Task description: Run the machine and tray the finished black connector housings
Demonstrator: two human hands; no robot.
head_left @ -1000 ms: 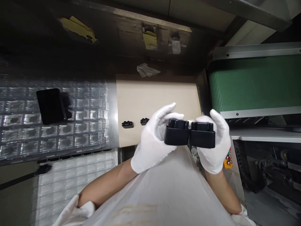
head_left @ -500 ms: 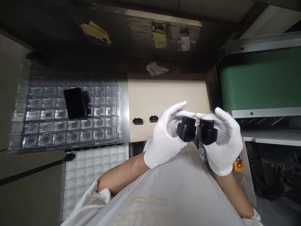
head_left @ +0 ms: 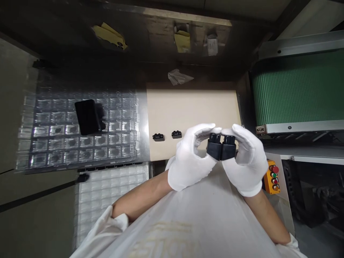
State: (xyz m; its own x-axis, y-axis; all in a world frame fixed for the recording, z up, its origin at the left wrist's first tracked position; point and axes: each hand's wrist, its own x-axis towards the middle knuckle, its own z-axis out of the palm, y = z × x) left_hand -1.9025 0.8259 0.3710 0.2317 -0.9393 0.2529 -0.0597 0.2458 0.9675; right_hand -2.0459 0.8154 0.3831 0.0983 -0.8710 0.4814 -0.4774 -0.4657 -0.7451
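In white gloves, both of my hands come together over the near edge of the tan work mat point(head_left: 188, 104). My left hand point(head_left: 192, 156) grips a black plastic part point(head_left: 214, 148) with rounded prongs on top and a wider body below. A matching black part point(head_left: 228, 149) is pinched in my right hand point(head_left: 245, 159). The two parts sit side by side, their bodies touching or nearly so. Left of my hands, two small black pieces, one farther left point(head_left: 158, 137) and one nearer point(head_left: 176, 134), lie apart on the mat.
Clear compartment trays point(head_left: 80, 143) stand at left, with a black box-shaped object point(head_left: 87, 116) on them. More white trays point(head_left: 113, 193) lie below. A green conveyor belt point(head_left: 292, 89) runs at right, near an orange button box point(head_left: 273, 177). Crumpled plastic point(head_left: 179, 77) lies behind the mat.
My right hand has moved left, bringing its black part up against the one in my left hand. Both parts have turned slightly. The button box is now more exposed.
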